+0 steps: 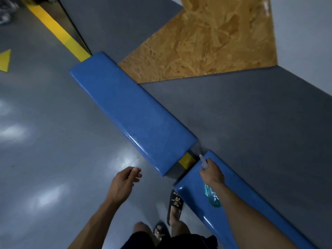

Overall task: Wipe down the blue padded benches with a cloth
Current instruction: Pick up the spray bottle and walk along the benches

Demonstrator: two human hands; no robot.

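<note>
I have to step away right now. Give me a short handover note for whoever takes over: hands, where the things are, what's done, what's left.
Right hand: gripping a spray bottle, nozzle aimed at the gap between the two benches.
Left hand: empty, fingers loosely curled, above the floor.
Far bench and near bench stand end to end along the grey wall.
No cloth is in view.
Done: cannot tell whether either bench has been wiped.
Left: find the cloth, then wipe both benches.
</note>
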